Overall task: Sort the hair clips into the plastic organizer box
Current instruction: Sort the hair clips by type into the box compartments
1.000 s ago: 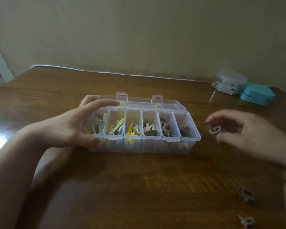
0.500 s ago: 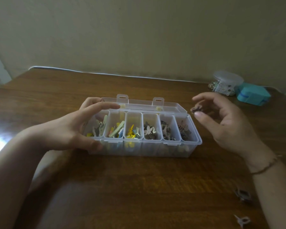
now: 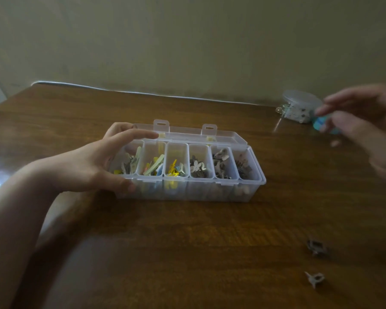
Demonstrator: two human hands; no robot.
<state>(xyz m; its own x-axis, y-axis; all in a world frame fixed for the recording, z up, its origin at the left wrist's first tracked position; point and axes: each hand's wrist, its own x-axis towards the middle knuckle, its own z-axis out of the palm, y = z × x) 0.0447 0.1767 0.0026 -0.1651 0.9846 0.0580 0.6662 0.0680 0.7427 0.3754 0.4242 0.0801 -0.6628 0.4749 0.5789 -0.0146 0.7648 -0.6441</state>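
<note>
A clear plastic organizer box (image 3: 210, 192) with several compartments stands open on the wooden table, its lid folded back. The compartments hold coloured and grey hair clips; a pale clip (image 3: 222, 152) lies on top in the second compartment from the right. My left hand (image 3: 83, 166) grips the box's left end, thumb on the front wall and fingers over the back rim. My right hand (image 3: 370, 134) hovers blurred to the right of the box with fingers loosely spread and nothing visible in it. Two loose clips lie at the lower right: a dark one (image 3: 316, 247) and a pale one (image 3: 314, 279).
A round clear lidded container (image 3: 299, 105) and a teal box (image 3: 321, 124) stand at the table's back right, partly behind my right hand. A white cable (image 3: 143, 93) runs along the table's far edge by the wall.
My right hand brought a small clip over the box's right end, then drew back to the right without it. A pale clip now lies on top there. My left hand stayed put.
</note>
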